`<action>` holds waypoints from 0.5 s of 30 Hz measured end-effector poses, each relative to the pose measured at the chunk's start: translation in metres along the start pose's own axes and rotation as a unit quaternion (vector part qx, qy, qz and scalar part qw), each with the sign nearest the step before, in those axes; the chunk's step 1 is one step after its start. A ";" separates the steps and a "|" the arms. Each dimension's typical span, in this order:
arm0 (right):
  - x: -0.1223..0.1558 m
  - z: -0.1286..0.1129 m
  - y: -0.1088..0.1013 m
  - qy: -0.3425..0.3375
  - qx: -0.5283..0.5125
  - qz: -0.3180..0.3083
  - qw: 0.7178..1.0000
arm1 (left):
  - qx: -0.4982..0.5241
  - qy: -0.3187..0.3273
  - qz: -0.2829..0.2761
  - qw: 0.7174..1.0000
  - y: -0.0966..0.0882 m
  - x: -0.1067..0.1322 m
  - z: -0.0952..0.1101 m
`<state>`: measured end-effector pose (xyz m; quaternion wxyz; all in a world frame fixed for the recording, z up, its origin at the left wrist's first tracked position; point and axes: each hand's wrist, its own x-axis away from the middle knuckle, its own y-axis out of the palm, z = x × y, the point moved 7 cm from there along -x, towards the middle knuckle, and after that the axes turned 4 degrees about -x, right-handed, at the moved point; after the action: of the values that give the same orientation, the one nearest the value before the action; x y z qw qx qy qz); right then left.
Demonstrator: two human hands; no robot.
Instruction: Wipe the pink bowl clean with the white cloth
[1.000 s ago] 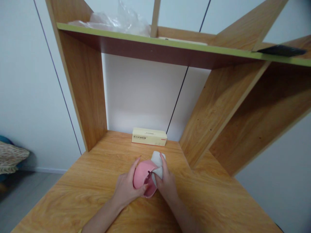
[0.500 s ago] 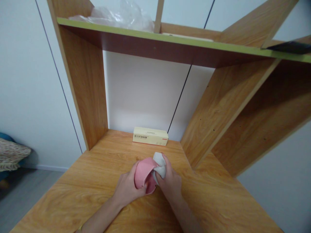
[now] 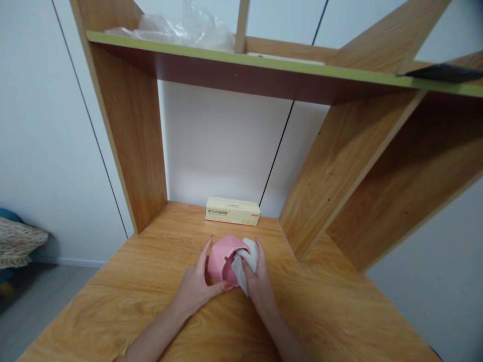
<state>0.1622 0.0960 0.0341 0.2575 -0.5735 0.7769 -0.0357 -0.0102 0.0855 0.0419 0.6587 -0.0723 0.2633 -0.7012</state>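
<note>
Two things are held at the wooden counter: a pink rounded bowl, gripped on its side by the left hand, and a crumpled white cloth, clenched in the right hand and pressed into its opening. A cream oblong cardboard box is set behind, clear of them. Since the earlier frame the cloth has been pushed lower into the bowl

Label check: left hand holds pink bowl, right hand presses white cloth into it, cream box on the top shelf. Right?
No. Head view: the cream box lies at the back of the desk, not on the top shelf. Left hand holding pink bowl, right hand pressing white cloth into it: correct.
</note>
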 end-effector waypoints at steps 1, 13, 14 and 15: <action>-0.001 0.002 0.000 0.000 0.003 0.003 1.000 | -0.012 0.000 -0.002 1.000 0.001 0.000 0.001; -0.003 -0.024 -0.014 -0.137 0.220 -0.032 0.965 | -0.053 0.025 -0.039 0.998 0.008 0.003 0.006; -0.003 -0.025 -0.014 -0.139 0.198 -0.032 0.970 | -0.042 0.018 -0.033 0.998 0.008 0.002 0.003; -0.002 -0.025 -0.014 -0.136 0.174 -0.033 0.975 | -0.027 0.008 -0.023 0.999 0.008 0.000 0.000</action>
<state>0.1633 0.0869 0.0616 0.4547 -0.5451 0.6972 -0.1005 -0.0034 0.0856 0.0382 0.6384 -0.0902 0.2856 -0.7091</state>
